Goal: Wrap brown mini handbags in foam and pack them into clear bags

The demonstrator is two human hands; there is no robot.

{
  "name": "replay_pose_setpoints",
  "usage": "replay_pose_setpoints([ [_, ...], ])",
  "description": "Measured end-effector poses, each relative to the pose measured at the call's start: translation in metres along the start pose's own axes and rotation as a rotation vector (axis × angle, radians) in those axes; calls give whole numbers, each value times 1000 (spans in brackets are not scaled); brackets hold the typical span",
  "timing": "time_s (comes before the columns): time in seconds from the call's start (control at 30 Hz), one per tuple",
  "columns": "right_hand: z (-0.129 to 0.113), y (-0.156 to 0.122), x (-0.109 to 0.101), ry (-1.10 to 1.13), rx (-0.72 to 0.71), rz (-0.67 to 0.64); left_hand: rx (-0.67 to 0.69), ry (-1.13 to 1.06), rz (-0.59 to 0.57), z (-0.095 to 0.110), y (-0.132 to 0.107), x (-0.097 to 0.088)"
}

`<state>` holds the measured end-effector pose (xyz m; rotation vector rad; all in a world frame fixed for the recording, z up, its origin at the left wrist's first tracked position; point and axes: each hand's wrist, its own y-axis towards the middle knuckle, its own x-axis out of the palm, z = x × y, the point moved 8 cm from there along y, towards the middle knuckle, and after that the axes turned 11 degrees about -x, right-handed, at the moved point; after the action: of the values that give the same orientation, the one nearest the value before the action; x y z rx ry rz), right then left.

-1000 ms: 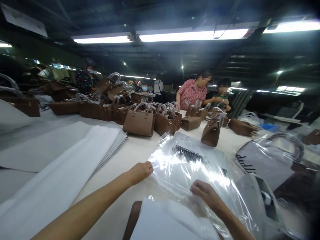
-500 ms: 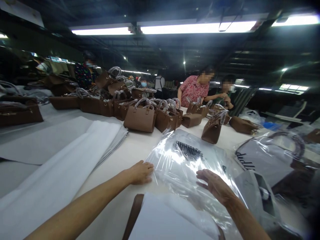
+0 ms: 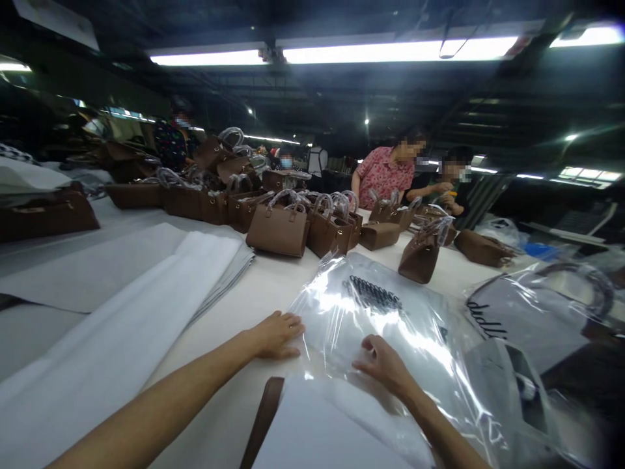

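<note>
A stack of clear plastic bags with black print lies on the white table in front of me. My left hand rests nearly flat at the stack's left edge, its fingers stretched out. Over the near part of the stack is my right hand, fingers bent and thumb apart, with nothing visible between them. Whether it touches the film I cannot tell. Closest to me, a white sheet covers most of a brown leather piece, which shows only along its left edge.
Brown handbags with wrapped handles crowd the far side. White sheets lie on the left. At right are a bagged handbag and a grey plastic holder. A person in a pink shirt and others stand beyond the table.
My right hand has moved left across the plastic bags, and its fingers are more bent. My left hand has stayed at the stack's left edge. The view has shifted slightly.
</note>
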<state>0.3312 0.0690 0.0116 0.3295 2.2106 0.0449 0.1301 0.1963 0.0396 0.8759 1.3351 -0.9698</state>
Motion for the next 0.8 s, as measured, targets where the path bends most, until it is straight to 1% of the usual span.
replay_pose_setpoints([
  [0.13, -7, 4, 9, 61, -37, -44, 15, -56, -22, -2, -2, 1],
  [0.2, -7, 7, 8, 137, -34, -57, 11, -94, -33, -3, -3, 2],
  [0.27, -4, 10, -1, 233, -14, -39, -3, -145, -44, -3, -3, 3],
  [0.3, -2, 11, -8, 279, 0, -10, -14, -177, -48, -3, -3, 4],
  [0.4, 4, 13, -34, 391, 32, 118, -62, -304, -53, -5, -1, 3],
  [0.5, 7, 14, -52, 453, 38, 218, -177, -481, -37, -14, 5, -5],
  [0.6, 2, 17, -59, 464, 17, 280, -348, -740, -66, -23, 16, -14],
  [0.67, -7, 19, -59, 440, -17, 285, -452, -961, -135, -22, 25, -15],
  [0.73, -20, 18, -55, 396, -58, 267, -536, -1174, -195, -17, 34, -14],
  [0.8, -30, 14, -50, 343, -96, 254, -611, -1331, -224, -10, 40, -12],
])
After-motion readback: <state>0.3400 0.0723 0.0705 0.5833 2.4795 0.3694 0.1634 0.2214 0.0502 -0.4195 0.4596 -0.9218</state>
